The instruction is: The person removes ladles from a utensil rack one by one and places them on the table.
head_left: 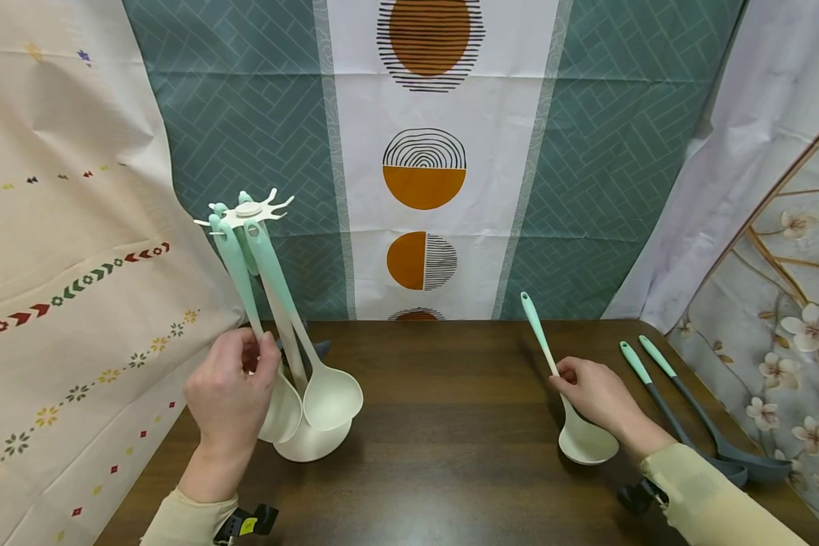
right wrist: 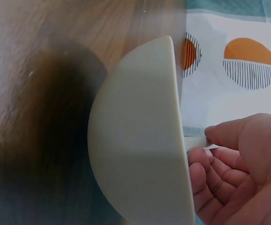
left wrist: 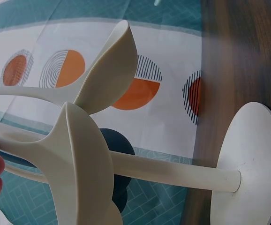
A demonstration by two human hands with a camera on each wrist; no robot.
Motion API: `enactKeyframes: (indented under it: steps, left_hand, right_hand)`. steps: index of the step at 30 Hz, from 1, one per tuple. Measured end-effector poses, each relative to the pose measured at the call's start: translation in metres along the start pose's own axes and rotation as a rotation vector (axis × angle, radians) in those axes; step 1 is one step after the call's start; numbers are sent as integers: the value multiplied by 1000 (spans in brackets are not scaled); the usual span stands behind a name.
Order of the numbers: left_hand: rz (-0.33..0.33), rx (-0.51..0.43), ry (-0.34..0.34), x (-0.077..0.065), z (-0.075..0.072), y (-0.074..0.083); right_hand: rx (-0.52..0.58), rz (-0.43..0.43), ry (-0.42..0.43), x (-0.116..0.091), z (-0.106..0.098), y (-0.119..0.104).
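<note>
A white utensil stand [head_left: 249, 214] at the left bears several hanging utensils with mint-green handles. My left hand [head_left: 228, 390] pinches the handle of a cream ladle [head_left: 281, 415] hanging on its near left side. Another cream ladle [head_left: 331, 398] hangs just right of it. In the left wrist view, the stand's round base [left wrist: 248, 164] and the ladle bowls show, with fingertips at the left edge. My right hand [head_left: 597, 390] grips a separate cream ladle [head_left: 587, 442] by its shaft, handle tilted up, bowl low over the table. Its bowl fills the middle of the right wrist view.
Two dark grey utensils with mint handles, one a ladle [head_left: 730, 472] and the other a wide-headed one [head_left: 757, 461], lie on the brown wooden table [head_left: 444, 432] at the right. Patterned cloths [head_left: 423, 265] hang around the back and sides.
</note>
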State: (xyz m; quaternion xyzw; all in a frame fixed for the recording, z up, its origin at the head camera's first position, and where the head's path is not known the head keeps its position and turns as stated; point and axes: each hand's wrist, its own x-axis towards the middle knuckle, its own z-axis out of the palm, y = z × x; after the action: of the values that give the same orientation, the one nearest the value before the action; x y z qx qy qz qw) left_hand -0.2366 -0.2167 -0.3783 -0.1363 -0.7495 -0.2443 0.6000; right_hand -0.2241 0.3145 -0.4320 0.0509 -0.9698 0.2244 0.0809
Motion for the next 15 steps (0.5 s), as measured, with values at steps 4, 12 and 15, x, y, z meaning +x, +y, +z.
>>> enactKeyframes:
  steps: [4, 12, 15]
  left_hand:
    - [1, 0, 2, 0, 0, 0]
    - [2, -8, -1, 0, 0, -1]
    - [0, -11, -8, 0, 0, -1]
  right_hand:
    - [-13, 17, -8, -3, -3, 8]
    - [-44, 39, -13, -5, -8, 21]
    - [-51, 52, -28, -7, -10, 26]
